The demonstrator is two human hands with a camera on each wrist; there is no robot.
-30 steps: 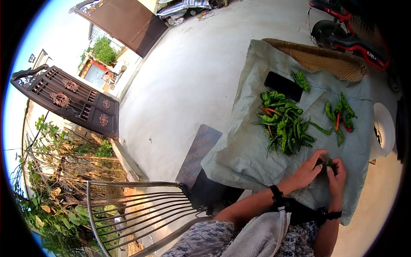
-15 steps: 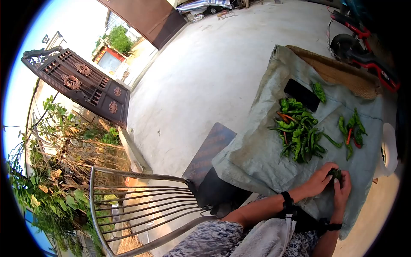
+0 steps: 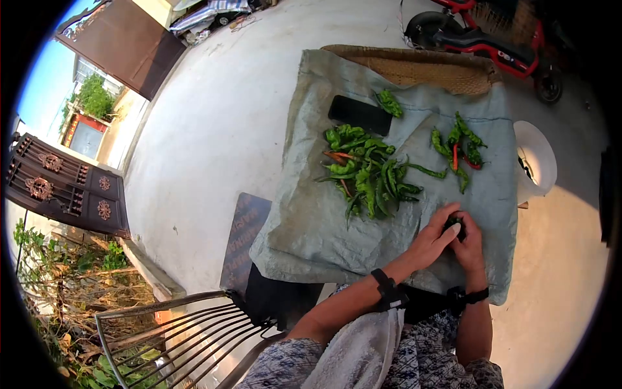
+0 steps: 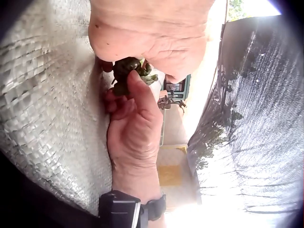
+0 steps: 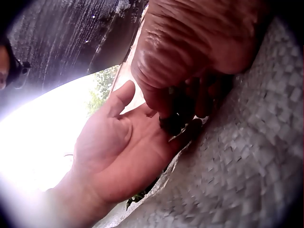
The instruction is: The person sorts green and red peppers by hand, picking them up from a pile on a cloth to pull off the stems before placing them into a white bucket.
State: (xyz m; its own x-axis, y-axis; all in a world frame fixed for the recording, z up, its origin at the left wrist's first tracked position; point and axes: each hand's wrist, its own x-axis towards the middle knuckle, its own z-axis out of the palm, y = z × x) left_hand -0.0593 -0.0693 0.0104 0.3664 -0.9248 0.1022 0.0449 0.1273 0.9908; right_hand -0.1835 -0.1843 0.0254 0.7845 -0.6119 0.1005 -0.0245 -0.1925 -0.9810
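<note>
Head view, lower right: our right hand (image 3: pixel 471 247) pinches what looks like 1 green pepper (image 3: pixel 455 224) against our spread left hand (image 3: pixel 426 245); we judge hand-working underway, calling next for steady thumb pressure.

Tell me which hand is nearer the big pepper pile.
Left: the left hand is at the near right of the big pepper pile; the right hand is farther right.

Held greens (image 4: pixel 122 73) half hidden, scooter (image 3: pixel 483 48) cropped
</note>
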